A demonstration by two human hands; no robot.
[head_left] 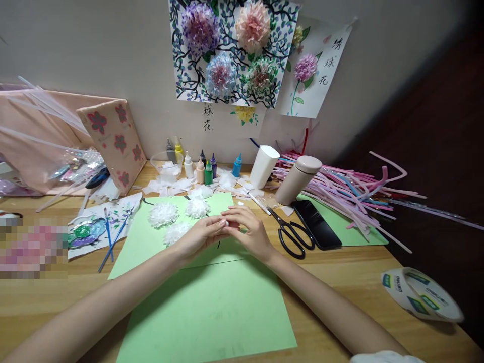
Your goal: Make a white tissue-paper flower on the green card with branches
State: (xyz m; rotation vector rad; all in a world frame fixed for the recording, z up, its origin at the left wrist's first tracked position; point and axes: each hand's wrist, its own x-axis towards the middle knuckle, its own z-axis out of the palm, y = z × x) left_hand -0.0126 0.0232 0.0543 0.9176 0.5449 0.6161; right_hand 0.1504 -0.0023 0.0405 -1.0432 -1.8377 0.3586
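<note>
Above the green paper (212,312), my left hand (200,234) and my right hand (251,234) meet, fingertips and thumbs pressed together. A tiny white bit (227,223) shows between the thumbs; the rest of what they hold is hidden. Below the fingers a short dark stem-like tip (218,245) peeks out, and I cannot tell what it belongs to. Beside my left hand lie three fluffy white paper flowers (163,215), one partly covered by that hand. Black-handled scissors (291,234) rest to the right of my right hand.
A phone (317,224), a tumbler (298,180), a tissue roll (264,166) and pink pipe cleaners (351,196) stand or lie right. Paint bottles (208,173) and paper scraps line the back. Brushes (113,244) lie left; a tape roll (421,295) sits front right.
</note>
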